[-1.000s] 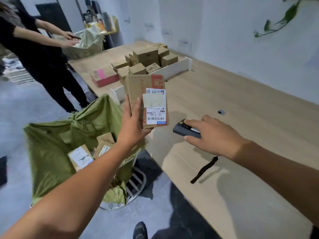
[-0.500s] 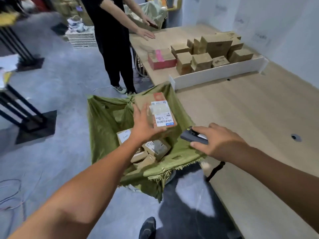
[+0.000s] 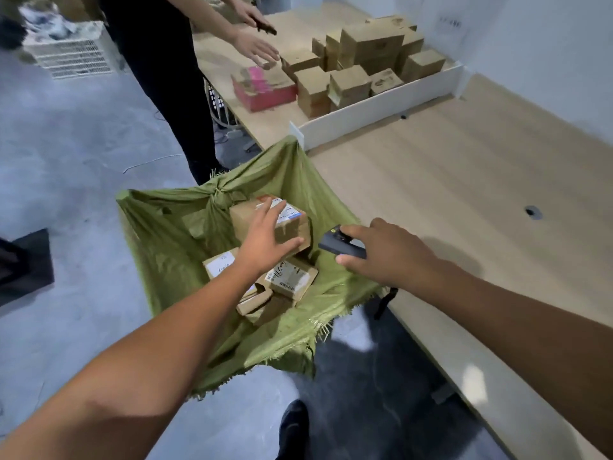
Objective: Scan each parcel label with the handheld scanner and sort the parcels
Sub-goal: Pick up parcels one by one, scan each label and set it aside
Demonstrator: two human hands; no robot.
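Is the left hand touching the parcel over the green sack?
Touching. The head view shows the left hand spread on the parcel, with fingers over its label and the thumb against its near side, above the green sack. The right hand holds the scanner apart from it.

head view: worn on person's head, only view
facing: forward and down, wide-angle
near: both forearms, green sack [image 3: 172,247] on floor close below
right: counter [image 3: 464,180] running far
far left: second person standing at counter end
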